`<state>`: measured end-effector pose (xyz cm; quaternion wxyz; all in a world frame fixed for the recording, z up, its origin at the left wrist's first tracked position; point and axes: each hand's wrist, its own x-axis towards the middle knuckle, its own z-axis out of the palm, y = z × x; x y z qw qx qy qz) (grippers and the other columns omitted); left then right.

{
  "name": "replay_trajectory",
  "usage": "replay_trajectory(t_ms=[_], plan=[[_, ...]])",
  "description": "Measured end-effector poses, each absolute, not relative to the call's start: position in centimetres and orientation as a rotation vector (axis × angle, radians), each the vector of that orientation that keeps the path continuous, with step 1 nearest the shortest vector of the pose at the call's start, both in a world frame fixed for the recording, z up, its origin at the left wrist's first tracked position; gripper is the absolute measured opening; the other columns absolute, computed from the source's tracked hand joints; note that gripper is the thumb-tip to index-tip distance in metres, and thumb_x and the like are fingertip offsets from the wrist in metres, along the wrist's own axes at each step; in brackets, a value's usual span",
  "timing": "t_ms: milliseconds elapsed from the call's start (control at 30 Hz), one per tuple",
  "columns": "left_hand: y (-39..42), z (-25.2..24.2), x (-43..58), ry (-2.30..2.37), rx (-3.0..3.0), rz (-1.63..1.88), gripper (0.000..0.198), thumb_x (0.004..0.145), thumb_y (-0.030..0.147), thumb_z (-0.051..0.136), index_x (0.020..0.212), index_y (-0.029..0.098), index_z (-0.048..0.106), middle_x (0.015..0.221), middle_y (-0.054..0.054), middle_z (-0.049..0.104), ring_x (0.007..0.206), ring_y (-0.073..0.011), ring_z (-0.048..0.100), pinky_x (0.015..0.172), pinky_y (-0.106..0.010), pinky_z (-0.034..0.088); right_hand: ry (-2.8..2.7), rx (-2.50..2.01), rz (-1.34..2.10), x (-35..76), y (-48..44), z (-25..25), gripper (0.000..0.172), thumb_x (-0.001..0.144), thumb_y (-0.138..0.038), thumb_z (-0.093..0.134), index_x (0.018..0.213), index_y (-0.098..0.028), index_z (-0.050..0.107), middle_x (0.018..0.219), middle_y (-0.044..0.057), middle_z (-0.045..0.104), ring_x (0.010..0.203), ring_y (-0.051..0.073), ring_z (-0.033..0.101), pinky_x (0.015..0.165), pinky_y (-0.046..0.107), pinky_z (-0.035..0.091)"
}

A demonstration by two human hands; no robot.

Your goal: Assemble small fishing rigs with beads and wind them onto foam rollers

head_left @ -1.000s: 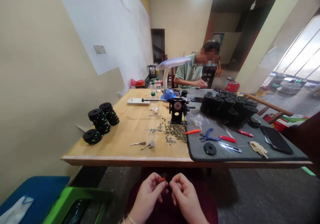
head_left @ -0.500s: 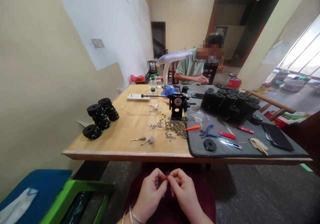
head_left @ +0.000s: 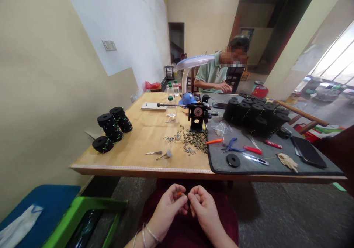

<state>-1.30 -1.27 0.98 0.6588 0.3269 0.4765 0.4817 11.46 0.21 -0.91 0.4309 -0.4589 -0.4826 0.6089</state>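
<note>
Handwork above a dark red lap (head_left: 190, 235)

Wooden table (head_left: 138, 133) spans the view, its near edge just beyond the wearer's hands. Behind it sits a co-worker in a pale green shirt (head_left: 211, 72). A grey mat (head_left: 221, 166) covers the table's right part, with black spools (head_left: 243, 111) clustered on its far half; more spools (head_left: 110, 126) are stacked at the table's left. A white lamp (head_left: 195, 61) stands on a blue base behind a black crank device (head_left: 197, 119).

The left hand (head_left: 173, 207), bangles (head_left: 143, 235) at its wrist, curls beside the right hand (head_left: 203, 205), fingertips near but apart. The right thumb and forefinger meet; whether something thin lies between them cannot be told.

Blue pliers (head_left: 232, 145) and a loose black ring (head_left: 233, 160) lie on the mat. Tiny dark pieces (head_left: 196, 141) scatter before the device. Smallest in hand, an orange-red item (head_left: 179, 194) sits within the left fingers, which are clamped on it, partly hiding it.
</note>
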Motion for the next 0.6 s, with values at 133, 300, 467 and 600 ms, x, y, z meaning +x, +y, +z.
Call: replay_trajectory(t_ms=[133, 300, 467, 600], plan=[[-1.18, 0.78, -1.36, 1.044, 0.717, 1.044, 0.028, 0.067, 0.034, 0.073, 0.071, 0.015, 0.054, 0.065, 0.002, 0.056, 0.056, -0.0099, 0.055, 0.052, -0.021, 0.045, -1.168, -1.127, 1.563, 11.47, 0.25, -1.16, 0.040, 0.074, -0.056, 0.060, 0.070, -0.018, 0.048, 0.041, -0.010, 0.041, 0.034, 0.006, 0.033, 0.038, 0.018, 0.024], [-1.04, 0.70, -1.47, 1.098, 0.659, 1.095, 0.028, 0.065, 0.035, 0.073, 0.071, 0.016, 0.054, 0.061, 0.004, 0.053, 0.056, -0.0097, 0.053, 0.050, -0.020, 0.042, -1.175, -1.156, 1.577, 11.61, -0.13, -1.02, 0.042, 0.073, -0.058, 0.060, 0.067, -0.018, 0.047, 0.041, -0.009, 0.043, 0.034, 0.005, 0.033, 0.038, 0.018, 0.020], [-1.01, 0.64, -1.62, 1.148, 0.700, 1.108, 0.029, 0.064, 0.037, 0.073, 0.070, 0.016, 0.054, 0.061, 0.004, 0.053, 0.055, -0.0102, 0.052, 0.049, -0.020, 0.041, -1.184, -1.187, 1.642, 11.59, -0.52, -0.64, 0.042, 0.072, -0.058, 0.059, 0.064, -0.019, 0.045, 0.036, -0.010, 0.041, 0.032, 0.004, 0.028, 0.037, 0.018, 0.017], [-0.96, 0.44, -1.80, 1.214, 0.832, 1.097, 0.027, 0.068, 0.038, 0.069, 0.070, 0.016, 0.054, 0.059, 0.004, 0.053, 0.053, -0.0100, 0.051, 0.050, -0.021, 0.042, -1.165, -1.202, 1.707, 11.49, -0.53, -0.52, 0.042, 0.072, -0.058, 0.059, 0.065, -0.019, 0.046, 0.034, -0.011, 0.041, 0.031, 0.004, 0.025, 0.036, 0.018, 0.015]])
